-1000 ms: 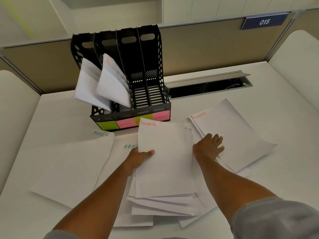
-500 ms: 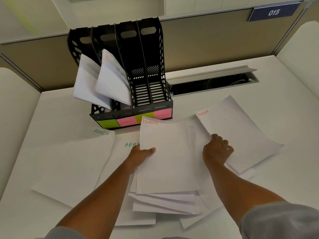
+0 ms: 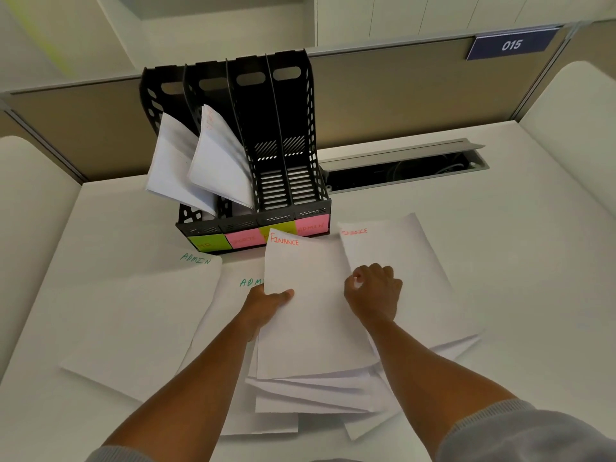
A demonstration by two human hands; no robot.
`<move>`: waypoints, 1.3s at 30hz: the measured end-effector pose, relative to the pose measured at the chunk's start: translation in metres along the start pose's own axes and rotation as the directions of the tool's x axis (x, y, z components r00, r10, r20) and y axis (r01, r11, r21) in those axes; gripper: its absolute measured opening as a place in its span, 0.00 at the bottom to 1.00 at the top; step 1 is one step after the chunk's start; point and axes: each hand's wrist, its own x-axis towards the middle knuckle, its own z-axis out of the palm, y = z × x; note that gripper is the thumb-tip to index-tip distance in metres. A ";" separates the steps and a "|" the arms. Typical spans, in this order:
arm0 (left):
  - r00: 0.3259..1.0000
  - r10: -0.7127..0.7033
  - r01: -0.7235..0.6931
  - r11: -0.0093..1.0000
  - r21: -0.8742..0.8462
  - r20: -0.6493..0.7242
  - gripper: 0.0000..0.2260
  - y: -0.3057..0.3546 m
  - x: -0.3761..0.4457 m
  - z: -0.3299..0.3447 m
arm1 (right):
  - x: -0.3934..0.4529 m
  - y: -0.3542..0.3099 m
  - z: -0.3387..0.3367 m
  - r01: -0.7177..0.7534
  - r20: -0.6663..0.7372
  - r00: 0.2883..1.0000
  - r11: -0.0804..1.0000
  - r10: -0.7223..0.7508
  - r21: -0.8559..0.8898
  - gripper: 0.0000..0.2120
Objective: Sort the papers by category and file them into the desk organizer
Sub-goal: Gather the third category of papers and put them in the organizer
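Desk organizer holds papers (two left slots only).

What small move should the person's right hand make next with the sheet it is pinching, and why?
Probably slide that Finance sheet onto the Finance sheet held by the left hand. The right hand pinches its edge, both headings match, and the two right slots of the organizer look empty.
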 end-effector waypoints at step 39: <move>0.995 0.058 -0.056 0.998 0.025 -0.075 0.21 -0.002 -0.011 -0.012 | -0.015 -0.078 -0.008 -0.236 0.659 0.683 0.758 -0.316 0.608 0.16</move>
